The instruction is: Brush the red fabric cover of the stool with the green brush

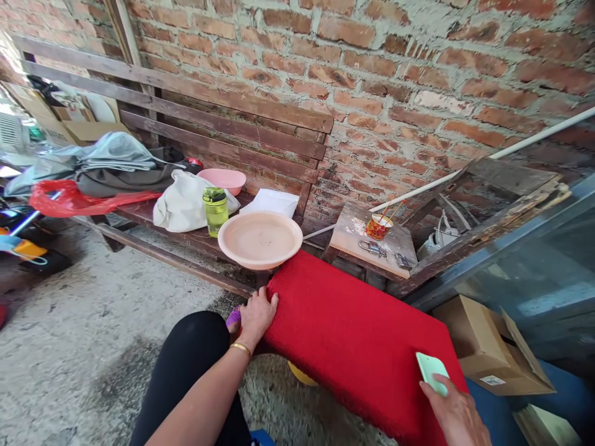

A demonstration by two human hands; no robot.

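Note:
A bright red cloth (353,322) lies stretched over a long, narrow surface in front of me. At its near left corner my left hand (256,314) grips the edge, fingers bent over the cloth; a gold bangle circles that wrist. My right hand (453,406) holds a flat mint-green piece with rounded corners and a small hole (430,368), thumb on top. Its underside is hidden, so its exact kind cannot be told. The piece rests on or just over the cloth near its right end. Beyond the left corner sits a pale pink basin (260,238).
On the wooden bench (195,238) are a green bottle (215,212), a white bag (179,201), a pink bowl (225,179) and folded clothes (116,158). A small table (344,238) bears a red cup (379,226) and padlock (369,246). A cardboard box (483,341) stands right.

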